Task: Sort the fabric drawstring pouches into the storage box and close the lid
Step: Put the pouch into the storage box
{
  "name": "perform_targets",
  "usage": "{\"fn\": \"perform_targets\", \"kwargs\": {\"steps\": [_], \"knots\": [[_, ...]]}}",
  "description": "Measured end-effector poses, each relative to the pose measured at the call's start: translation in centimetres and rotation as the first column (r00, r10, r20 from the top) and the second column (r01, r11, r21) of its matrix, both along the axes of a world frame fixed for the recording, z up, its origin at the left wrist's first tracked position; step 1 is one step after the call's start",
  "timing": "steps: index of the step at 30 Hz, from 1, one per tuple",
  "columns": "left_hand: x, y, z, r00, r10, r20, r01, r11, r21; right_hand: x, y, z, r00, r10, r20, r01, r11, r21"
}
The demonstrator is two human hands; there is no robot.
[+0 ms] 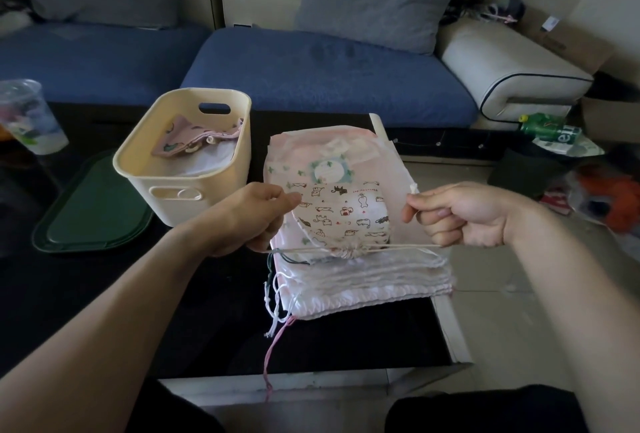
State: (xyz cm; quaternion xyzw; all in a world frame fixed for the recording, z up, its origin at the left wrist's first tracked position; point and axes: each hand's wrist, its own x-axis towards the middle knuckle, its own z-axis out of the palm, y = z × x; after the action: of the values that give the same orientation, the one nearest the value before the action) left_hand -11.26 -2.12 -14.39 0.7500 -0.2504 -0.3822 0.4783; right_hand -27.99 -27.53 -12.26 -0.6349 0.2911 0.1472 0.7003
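Both hands pulling the cord [398,247] taut: left hand [256,217] pinches one end, right hand [460,214] grips the other. Cat-print pouch [341,214] cinched, sitting on the stack [363,276] right of the box [183,155].

Risks: pull too hard and the cord snaps or slips through. Loose cords [277,297] hanging off the stack's near left could snag when I lift, dragging the stack off the table edge.

Count: 1 box, 1 green lid [93,214] on its left, at least 1 pink pouch [194,139] inside, stack count unclear, 1 cup [29,117].
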Motion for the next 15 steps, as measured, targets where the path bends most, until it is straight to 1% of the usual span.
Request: {"fn": "perform_targets", "kwargs": {"steps": [2,4,7,8,10,12,13,15], "knots": [[0.0,-0.2,0.0,0.999,0.008,-0.052,-0.009,1.000,-0.008,-0.3,-0.5,0.2,1.000,-0.014,0.001,0.014,1.000,0.016],[0.0,-0.5,-0.1,0.998,0.001,-0.065,0.000,1.000,0.007,-0.5,-0.8,0.4,1.000,-0.007,-0.009,0.007,1.000,0.012],[-0.2,-0.9,0.0,0.996,-0.007,-0.084,0.007,1.000,-0.003,-0.5,-1.0,0.6,0.998,-0.011,-0.061,0.009,0.999,-0.035],[-0.4,-1.0,-0.1,0.997,-0.033,-0.075,0.033,0.999,-0.003,-0.4,-1.0,0.4,0.995,-0.018,-0.096,0.010,0.996,-0.086],[-1.3,-1.4,-0.5,0.992,-0.119,-0.035,0.120,0.992,0.025,0.0,-0.8,-0.1,0.980,-0.027,-0.196,-0.029,0.960,-0.279],[-2.4,-1.9,-1.3,0.979,-0.203,-0.011,0.203,0.978,0.055,0.6,-0.6,-0.6,0.957,-0.052,-0.287,-0.096,0.873,-0.478],[-2.9,-2.2,-1.7,0.973,-0.229,-0.006,0.229,0.971,0.064,0.8,-0.6,-0.8,0.947,-0.073,-0.313,-0.115,0.833,-0.541],[-3.6,-2.7,-2.0,0.973,-0.232,0.005,0.232,0.971,0.054,1.0,-0.6,-1.1,0.937,-0.090,-0.337,-0.150,0.769,-0.622]]}}
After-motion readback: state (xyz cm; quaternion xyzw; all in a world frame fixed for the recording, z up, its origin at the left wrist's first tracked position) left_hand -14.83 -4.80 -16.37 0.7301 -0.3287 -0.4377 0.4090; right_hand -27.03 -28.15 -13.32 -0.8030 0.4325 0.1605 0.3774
